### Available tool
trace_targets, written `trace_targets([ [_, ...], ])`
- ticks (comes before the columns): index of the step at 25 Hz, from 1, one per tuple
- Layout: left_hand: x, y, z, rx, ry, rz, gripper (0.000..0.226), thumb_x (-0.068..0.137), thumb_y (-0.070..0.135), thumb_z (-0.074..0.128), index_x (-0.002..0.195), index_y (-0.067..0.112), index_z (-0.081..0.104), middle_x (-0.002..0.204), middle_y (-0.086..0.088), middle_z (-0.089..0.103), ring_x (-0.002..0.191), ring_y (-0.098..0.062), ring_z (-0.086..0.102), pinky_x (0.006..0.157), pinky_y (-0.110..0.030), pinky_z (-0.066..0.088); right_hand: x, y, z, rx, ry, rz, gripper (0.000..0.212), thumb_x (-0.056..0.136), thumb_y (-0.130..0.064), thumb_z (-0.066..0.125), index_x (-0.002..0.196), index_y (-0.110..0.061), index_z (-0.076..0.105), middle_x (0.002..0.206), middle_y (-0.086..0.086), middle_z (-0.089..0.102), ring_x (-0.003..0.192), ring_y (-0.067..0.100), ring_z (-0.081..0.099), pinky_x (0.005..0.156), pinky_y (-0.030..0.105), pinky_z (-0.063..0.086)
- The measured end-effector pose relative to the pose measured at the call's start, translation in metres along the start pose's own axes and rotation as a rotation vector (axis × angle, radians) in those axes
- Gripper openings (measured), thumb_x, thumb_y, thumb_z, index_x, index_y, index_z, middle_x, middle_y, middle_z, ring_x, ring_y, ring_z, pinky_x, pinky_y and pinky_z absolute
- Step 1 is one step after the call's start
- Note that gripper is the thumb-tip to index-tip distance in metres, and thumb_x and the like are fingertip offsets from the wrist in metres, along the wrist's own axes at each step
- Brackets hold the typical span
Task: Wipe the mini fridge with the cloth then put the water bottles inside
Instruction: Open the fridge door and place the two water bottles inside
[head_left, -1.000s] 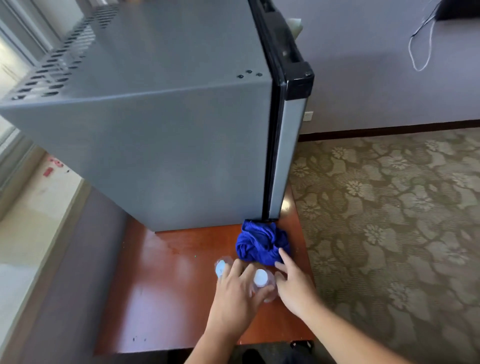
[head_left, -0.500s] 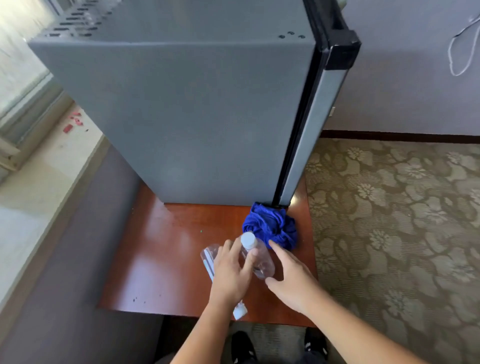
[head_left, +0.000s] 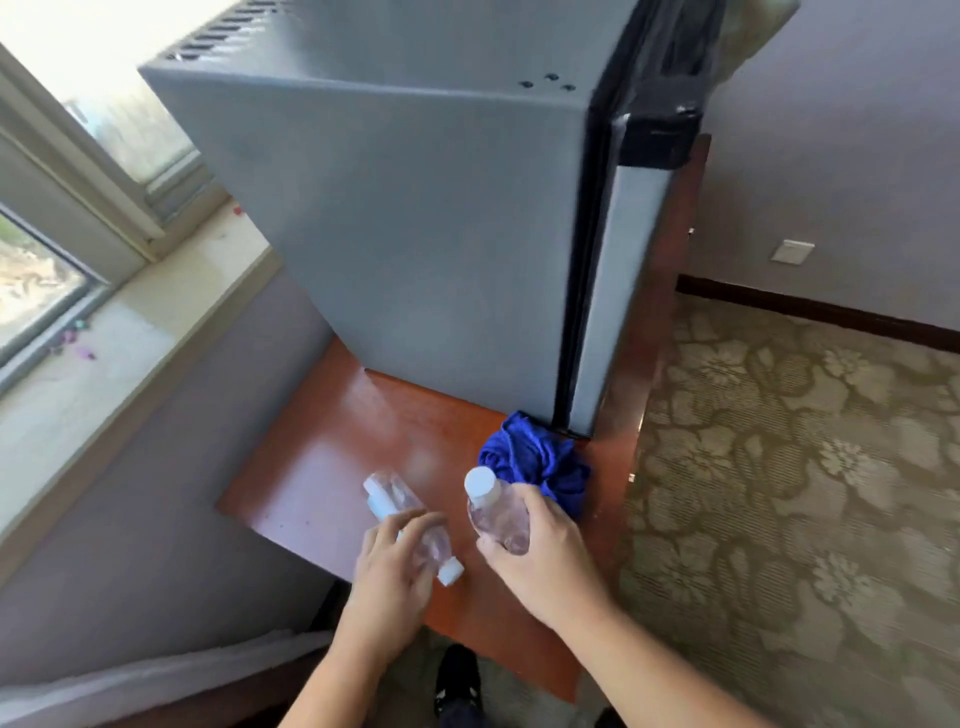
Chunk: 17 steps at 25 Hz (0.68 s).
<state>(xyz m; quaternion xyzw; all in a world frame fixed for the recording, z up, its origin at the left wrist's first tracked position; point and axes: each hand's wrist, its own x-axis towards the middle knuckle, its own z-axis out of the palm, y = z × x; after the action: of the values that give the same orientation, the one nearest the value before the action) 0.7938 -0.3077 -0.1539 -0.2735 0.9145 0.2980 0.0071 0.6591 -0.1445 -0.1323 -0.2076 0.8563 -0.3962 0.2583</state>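
Mini fridge (head_left: 415, 234) top runs off frame, its door edge smeared; behind the fridge, a hidden object peeks out.

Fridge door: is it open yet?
No, the mini fridge door sits shut against the cabinet while each hand holds a bottle.

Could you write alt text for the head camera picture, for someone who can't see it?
Two bare hands each grip a clear water bottle above a reddish wooden table: the right hand holds one upright, the left hand one tilted. A crumpled blue cloth lies by the closed grey mini fridge.
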Motion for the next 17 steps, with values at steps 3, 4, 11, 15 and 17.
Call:
trace_targets([
  [3, 0.006, -0.006, 0.028, 0.423, -0.190, 0.063, 0.085, 0.062, 0.006, 0.061, 0.133, 0.049, 0.049, 0.160, 0.000, 0.041, 0.142, -0.030, 0.042, 0.105, -0.046, 0.047, -0.009, 0.008, -0.061, 0.027, 0.020, -0.104, 0.058, 0.076, -0.043, 0.075, 0.131, -0.033, 0.058, 0.122, -0.011, 0.067, 0.112, 0.009, 0.063, 0.094, 0.020, 0.048],
  [4, 0.012, -0.001, 0.034, 0.461, -0.214, 0.030, 0.084, 0.064, 0.003, 0.062, 0.135, 0.048, 0.050, 0.163, -0.004, 0.037, 0.145, -0.034, 0.040, 0.106, -0.047, 0.047, -0.011, 0.012, -0.084, 0.029, 0.022, -0.125, 0.057, 0.077, -0.041, 0.077, 0.130, -0.036, 0.058, 0.120, -0.015, 0.068, 0.108, 0.002, 0.063, 0.090, 0.013, 0.046],
  [11, 0.034, 0.066, 0.046, 0.523, -0.061, -0.031, 0.038, 0.096, 0.028, 0.061, 0.133, 0.035, 0.059, 0.151, 0.004, 0.051, 0.139, -0.026, 0.039, 0.104, -0.041, 0.041, -0.033, 0.037, -0.207, 0.066, 0.000, -0.225, 0.052, 0.072, -0.057, 0.069, 0.121, -0.058, 0.052, 0.125, -0.029, 0.060, 0.115, -0.012, 0.056, 0.090, 0.018, 0.045],
  [15, 0.032, 0.128, 0.010, 0.206, 0.068, 0.028, 0.034, 0.100, 0.037, 0.056, 0.133, 0.032, 0.053, 0.129, 0.011, 0.064, 0.127, -0.021, 0.050, 0.100, -0.036, 0.040, -0.018, -0.004, -0.261, 0.073, 0.052, -0.368, 0.052, 0.074, -0.058, 0.068, 0.122, -0.062, 0.047, 0.146, -0.025, 0.046, 0.137, -0.003, 0.044, 0.110, 0.034, 0.042],
  [17, 0.031, 0.163, -0.020, -0.058, 0.165, 0.044, 0.025, 0.102, 0.040, 0.052, 0.127, 0.036, 0.054, 0.117, 0.021, 0.061, 0.119, -0.017, 0.053, 0.096, -0.033, 0.042, -0.002, -0.034, -0.276, 0.101, 0.076, -0.476, 0.054, 0.079, -0.053, 0.067, 0.130, -0.047, 0.051, 0.151, -0.016, 0.046, 0.142, 0.004, 0.043, 0.115, 0.043, 0.040],
])
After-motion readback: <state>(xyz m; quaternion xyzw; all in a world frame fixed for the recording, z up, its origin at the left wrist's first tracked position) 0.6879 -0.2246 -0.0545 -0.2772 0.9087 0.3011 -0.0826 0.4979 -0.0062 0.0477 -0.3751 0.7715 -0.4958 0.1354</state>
